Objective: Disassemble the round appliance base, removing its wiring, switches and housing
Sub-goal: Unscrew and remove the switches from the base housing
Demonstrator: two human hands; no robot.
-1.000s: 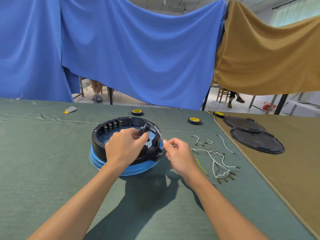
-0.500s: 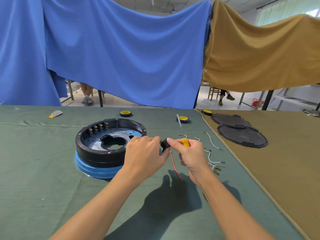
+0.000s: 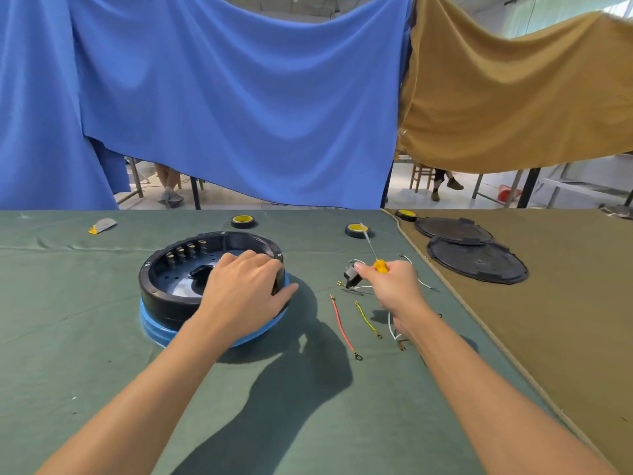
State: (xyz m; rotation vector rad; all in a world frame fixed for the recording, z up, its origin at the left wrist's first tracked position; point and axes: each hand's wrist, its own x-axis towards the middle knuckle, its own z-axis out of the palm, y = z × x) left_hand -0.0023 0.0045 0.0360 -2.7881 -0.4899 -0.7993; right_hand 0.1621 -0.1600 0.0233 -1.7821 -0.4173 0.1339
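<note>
Base [image 3: 164,303], round and black on a blue ring, sits left of centre on the green cloth [image 3: 102,337]. Left hand [image 3: 239,293] grips its right rim, fingers curled over it, thumb outside. Right hand [image 3: 394,286], right of centre, is closed round a yellow-handled screwdriver [image 3: 380,265], shaft pointing to the upper left. Just beside its thumb lies a black switch [image 3: 352,278]; below that, 1 red wire [image 3: 342,327] and 1 yellow-green wire [image 3: 368,320]. 2 black lids [image 3: 476,260] lie at the right.

1. One round appliance base [image 3: 161,298].
2. One yellow-handled screwdriver [image 3: 380,266].
3. Three tape rolls [image 3: 243,221].
4. Two black round covers [image 3: 476,262].
5. One red wire [image 3: 340,323], one yellow-green wire [image 3: 368,320].
6. One black switch [image 3: 352,280].
</note>
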